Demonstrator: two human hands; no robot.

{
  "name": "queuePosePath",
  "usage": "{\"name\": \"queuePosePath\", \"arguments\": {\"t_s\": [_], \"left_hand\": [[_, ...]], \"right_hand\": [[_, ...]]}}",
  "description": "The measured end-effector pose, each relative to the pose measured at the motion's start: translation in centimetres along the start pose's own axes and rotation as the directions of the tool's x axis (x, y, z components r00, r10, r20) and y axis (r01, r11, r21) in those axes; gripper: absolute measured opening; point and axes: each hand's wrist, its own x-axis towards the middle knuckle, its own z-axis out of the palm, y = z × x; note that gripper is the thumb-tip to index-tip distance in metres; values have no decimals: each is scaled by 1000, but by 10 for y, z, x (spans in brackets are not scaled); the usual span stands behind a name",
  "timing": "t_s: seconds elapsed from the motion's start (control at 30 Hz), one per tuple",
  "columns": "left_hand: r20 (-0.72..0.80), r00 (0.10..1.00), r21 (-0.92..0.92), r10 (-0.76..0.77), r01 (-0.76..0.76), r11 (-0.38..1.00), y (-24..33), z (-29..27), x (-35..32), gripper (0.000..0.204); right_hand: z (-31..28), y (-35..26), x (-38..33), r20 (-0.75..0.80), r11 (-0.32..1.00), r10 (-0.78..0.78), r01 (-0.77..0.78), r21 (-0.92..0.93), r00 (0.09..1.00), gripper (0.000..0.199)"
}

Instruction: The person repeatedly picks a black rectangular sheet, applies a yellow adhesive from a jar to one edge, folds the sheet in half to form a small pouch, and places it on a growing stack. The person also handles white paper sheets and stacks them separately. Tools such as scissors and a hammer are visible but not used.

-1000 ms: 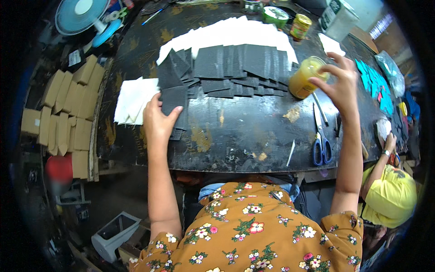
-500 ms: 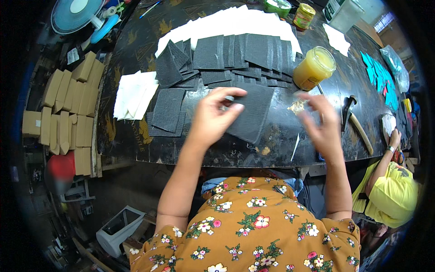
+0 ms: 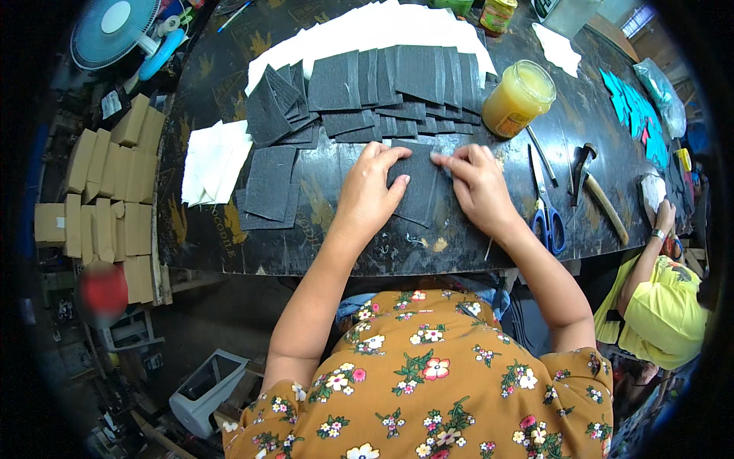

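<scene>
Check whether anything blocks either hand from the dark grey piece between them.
Nothing visible blocks the dark grey piece: the left hand is at its left edge, the right hand by its upper right. The jar stands farther right.

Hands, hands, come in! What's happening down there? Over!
Left hand on flat, dark grey, rectangular fabric-like piece. Right hand at its upper right edge, grip unclear. Clear round jar of yellow stuff beyond, seemingly not in the way.

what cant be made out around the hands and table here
Head view: left side of the dark grey piece, partly hidden by the left hand.
Head view: anything the right hand may pinch, hidden by itself.
Head view: green tub, cut off by the top edge.
Head view: red object, too blurred to identify.
</scene>
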Motion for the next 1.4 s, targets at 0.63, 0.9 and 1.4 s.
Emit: {"name": "queuePosePath", "arguments": {"t_s": [0.63,0.9,1.4], "left_hand": [[-252,967,-274,-19,-52,960,6,-41,153,43],[-400,869,319,292,-167,933,0,-31,114,47],[-359,891,283,-277,387,877,-89,-156,-53,50]], "right_hand": [[-13,-16,-50,-91,957,175,-147,250,980,48],[-12,-13,-52,-48,957,193,-177,229,980,52],[-109,21,15,-324,982,5,-67,-179,946,55]]}}
